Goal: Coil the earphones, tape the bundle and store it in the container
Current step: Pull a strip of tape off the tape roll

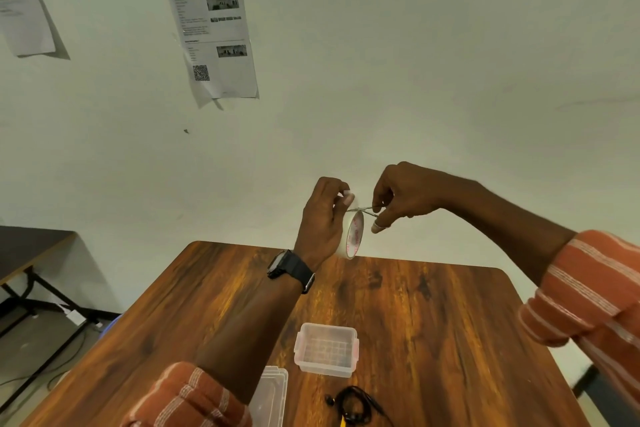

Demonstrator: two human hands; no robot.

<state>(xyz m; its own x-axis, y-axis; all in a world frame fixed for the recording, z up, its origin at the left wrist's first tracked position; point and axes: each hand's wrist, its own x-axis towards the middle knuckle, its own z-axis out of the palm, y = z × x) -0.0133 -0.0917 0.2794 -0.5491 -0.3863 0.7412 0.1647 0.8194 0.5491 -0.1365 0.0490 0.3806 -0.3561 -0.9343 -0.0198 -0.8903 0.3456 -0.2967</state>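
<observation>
Earphones [353,404] coiled, untaped, at 6 o'clock. Left hand [323,218] grips tape roll [353,236]; right hand [403,199] pinches a strip. Box [325,348] open, empty.

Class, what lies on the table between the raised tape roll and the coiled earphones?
In the head view, the open clear container stands between the tape roll held up by the left hand and the earphones at the near edge.

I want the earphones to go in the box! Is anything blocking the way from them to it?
Nothing visible does. The earphones lie on bare table just in front of the open container; its lid lies off to the side.
</observation>
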